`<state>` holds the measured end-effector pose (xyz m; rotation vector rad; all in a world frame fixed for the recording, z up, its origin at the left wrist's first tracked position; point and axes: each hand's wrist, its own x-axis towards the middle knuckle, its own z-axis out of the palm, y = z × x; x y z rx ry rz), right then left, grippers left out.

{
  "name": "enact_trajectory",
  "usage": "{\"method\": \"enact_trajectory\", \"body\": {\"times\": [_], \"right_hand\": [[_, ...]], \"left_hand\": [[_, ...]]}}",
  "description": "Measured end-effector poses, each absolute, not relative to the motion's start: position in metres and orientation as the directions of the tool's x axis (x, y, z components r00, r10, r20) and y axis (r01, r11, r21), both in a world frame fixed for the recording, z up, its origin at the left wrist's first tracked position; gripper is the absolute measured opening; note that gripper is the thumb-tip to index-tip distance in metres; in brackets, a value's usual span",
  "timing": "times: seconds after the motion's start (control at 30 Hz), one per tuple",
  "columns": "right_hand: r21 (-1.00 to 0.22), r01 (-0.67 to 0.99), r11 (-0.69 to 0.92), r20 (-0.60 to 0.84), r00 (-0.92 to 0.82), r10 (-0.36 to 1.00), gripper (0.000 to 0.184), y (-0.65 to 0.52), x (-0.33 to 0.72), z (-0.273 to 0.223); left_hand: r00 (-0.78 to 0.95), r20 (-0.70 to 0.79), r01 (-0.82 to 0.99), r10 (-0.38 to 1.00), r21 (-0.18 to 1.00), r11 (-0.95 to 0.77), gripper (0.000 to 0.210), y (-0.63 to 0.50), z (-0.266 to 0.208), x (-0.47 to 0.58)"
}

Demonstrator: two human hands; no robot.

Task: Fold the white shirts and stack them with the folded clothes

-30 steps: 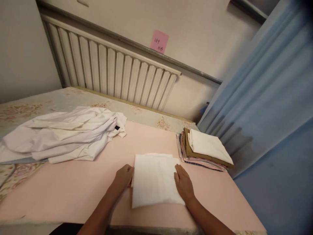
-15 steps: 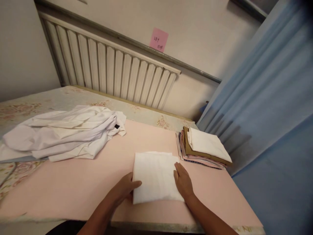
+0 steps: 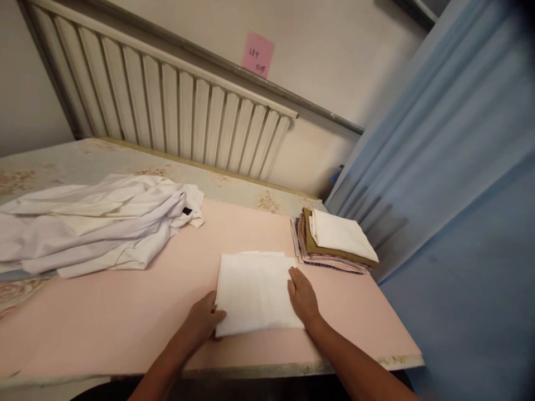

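In front of me a folded white cloth [image 3: 254,292] lies flat on the pink sheet [image 3: 137,323]. My left hand [image 3: 204,316] grips its left edge, thumb on top and fingers partly hidden behind the edge. On the opposite edge, my right hand [image 3: 303,292] rests with its fingers stretched out along the fabric. Just beyond that hand is a stack of folded cloths [image 3: 340,262], topped by a white folded piece [image 3: 345,231] over a brown one. To the left, white garments [image 3: 96,228] sit in a loose, rumpled heap with a small black label showing.
A flowered cover [image 3: 209,184] shows under and behind the pink sheet. Along the back wall runs a radiator [image 3: 167,106], with a pink note [image 3: 258,54] above its right part. Blue curtains [image 3: 443,150] hang close on the right side.
The view has swung slightly, so everything sits further left and a little higher. Both hands keep their places on the folded white cloth, which looks the same.
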<state>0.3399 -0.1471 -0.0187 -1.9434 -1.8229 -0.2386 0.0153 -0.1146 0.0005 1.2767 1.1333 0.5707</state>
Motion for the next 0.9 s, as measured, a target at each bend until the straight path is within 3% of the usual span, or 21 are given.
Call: {"method": "enact_trajectory", "body": {"times": [0.13,0.33,0.43,0.6,0.73,0.9], "right_hand": [[-0.198,0.98,-0.031,0.421,0.114,0.9,0.043,-0.147,0.341,-0.021],[-0.211,0.977,-0.033,0.424,0.122,0.897,0.043,-0.147,0.34,-0.022],[-0.222,0.974,-0.033,0.424,0.128,0.897,0.043,-0.147,0.34,-0.021],[-0.235,0.972,-0.024,0.434,0.127,0.892,0.043,-0.147,0.341,-0.023],[-0.231,0.972,-0.032,0.42,0.129,0.898,0.043,-0.145,0.342,-0.026],[-0.229,0.973,-0.031,0.428,0.129,0.894,0.043,-0.145,0.343,-0.027]], "left_hand": [[0.424,-0.352,0.181,0.834,0.936,0.303,0.032,-0.11,0.005,0.013],[0.487,-0.395,-0.092,0.779,0.864,0.496,0.049,-0.093,0.025,0.02],[0.526,-0.363,-0.22,0.769,0.816,0.535,0.045,-0.079,0.029,0.028],[0.522,-0.454,-0.299,0.722,0.695,0.654,0.03,-0.052,0.03,0.039],[0.505,-0.414,-0.289,0.758,0.746,0.6,0.032,-0.038,0.027,0.043],[0.462,-0.269,-0.329,0.845,0.833,0.445,0.051,-0.036,0.023,0.05]]}}
